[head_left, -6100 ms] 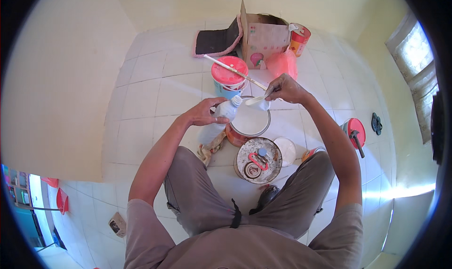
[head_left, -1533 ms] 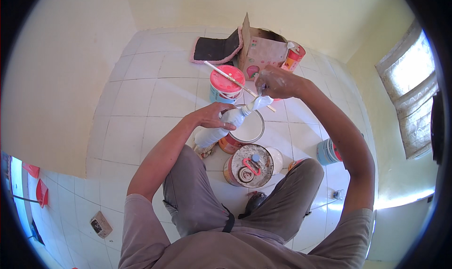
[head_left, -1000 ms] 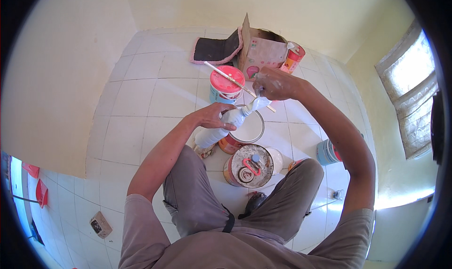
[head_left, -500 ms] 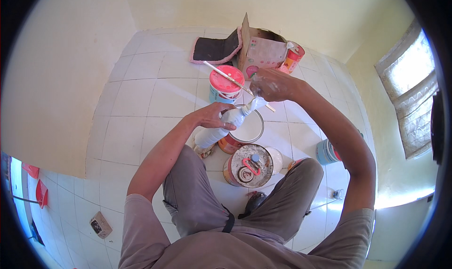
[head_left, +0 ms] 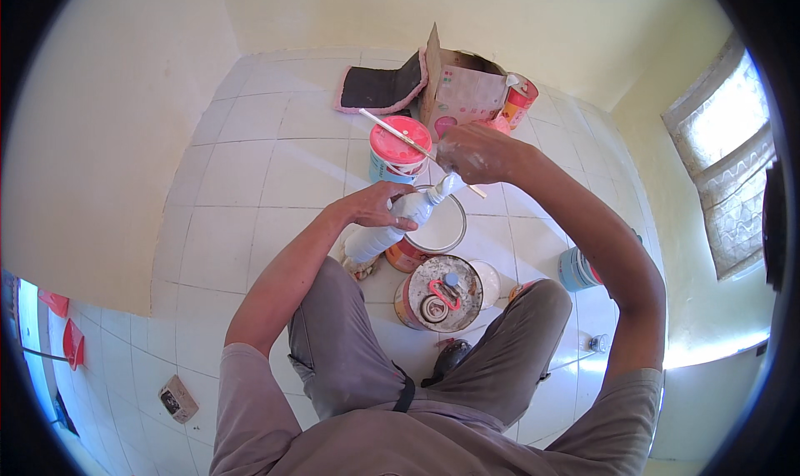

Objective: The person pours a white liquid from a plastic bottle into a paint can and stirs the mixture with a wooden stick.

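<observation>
By the open, round orange metal can [head_left: 403,257], a ribbed white plastic bottle [head_left: 367,244] slanted up rightward.
Your left hand [head_left: 379,205] grasped its upper body; your right hand [head_left: 479,153] clenched the small, thin white piece [head_left: 450,184] at its mouth.

Cream walls [head_left: 100,168], white tiled floor [head_left: 221,234], bright curtained window [head_left: 727,155]

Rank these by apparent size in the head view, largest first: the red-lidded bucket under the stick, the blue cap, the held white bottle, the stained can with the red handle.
1. Stained can
2. Red-lidded bucket and white bottle: unsure, since the left hand covers part of the bottle
3. Blue cap
</observation>
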`<act>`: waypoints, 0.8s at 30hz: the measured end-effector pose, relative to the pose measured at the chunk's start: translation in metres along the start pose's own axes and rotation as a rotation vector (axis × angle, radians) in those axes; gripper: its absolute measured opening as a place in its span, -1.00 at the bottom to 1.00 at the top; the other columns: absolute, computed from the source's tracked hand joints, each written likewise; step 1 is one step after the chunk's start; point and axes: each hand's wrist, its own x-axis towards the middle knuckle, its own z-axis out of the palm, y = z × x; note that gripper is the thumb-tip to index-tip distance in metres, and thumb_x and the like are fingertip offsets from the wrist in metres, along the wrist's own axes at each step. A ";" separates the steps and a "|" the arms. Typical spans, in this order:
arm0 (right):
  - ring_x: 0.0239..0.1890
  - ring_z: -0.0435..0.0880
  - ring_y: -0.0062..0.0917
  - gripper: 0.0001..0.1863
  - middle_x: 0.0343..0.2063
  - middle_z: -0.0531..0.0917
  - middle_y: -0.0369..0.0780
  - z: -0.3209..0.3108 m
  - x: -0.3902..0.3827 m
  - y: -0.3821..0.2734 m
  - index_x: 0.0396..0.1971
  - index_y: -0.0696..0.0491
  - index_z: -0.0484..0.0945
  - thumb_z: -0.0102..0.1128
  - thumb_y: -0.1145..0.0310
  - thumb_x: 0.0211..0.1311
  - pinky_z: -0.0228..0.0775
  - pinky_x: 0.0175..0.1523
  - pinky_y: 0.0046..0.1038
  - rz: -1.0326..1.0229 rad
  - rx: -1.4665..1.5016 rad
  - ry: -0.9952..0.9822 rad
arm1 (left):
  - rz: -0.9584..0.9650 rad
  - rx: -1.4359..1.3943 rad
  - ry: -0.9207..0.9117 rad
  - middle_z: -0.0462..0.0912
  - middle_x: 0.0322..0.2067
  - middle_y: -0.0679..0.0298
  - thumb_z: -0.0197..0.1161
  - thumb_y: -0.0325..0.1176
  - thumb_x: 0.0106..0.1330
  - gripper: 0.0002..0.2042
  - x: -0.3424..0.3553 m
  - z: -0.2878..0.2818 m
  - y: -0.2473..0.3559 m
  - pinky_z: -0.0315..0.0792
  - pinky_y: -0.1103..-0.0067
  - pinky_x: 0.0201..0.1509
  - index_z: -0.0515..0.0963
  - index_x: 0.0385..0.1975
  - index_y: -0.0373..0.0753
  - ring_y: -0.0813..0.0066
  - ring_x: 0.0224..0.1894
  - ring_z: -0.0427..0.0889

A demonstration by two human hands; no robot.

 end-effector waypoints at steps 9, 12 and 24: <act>-0.33 0.68 -0.12 -0.92 -0.50 0.63 -0.07 0.001 0.001 -0.004 -0.53 0.12 0.62 0.33 0.57 -0.09 0.45 -0.24 -0.14 -0.015 -0.050 0.011 | -0.039 0.011 -0.020 0.63 0.13 0.09 0.59 -0.02 0.09 -0.22 -0.001 -0.001 0.001 0.56 0.25 0.22 0.46 0.29 -0.23 0.19 0.21 0.59; -0.27 0.67 -0.12 -0.87 -0.43 0.63 -0.08 0.001 0.004 -0.007 -0.50 0.11 0.62 0.37 0.58 -0.12 0.46 -0.20 -0.15 0.013 -0.056 -0.048 | -0.033 0.017 -0.015 0.63 0.13 0.09 0.59 -0.02 0.08 -0.22 0.000 -0.001 0.001 0.56 0.24 0.22 0.45 0.29 -0.23 0.17 0.21 0.59; -0.24 0.67 -0.20 -0.87 -0.40 0.63 -0.14 0.005 0.005 -0.012 -0.50 0.09 0.63 0.40 0.59 -0.08 0.49 -0.15 -0.21 -0.054 -0.188 -0.002 | -0.033 -0.010 -0.023 0.63 0.14 0.08 0.59 -0.03 0.08 -0.20 0.000 -0.001 0.003 0.57 0.24 0.21 0.44 0.31 -0.25 0.18 0.21 0.60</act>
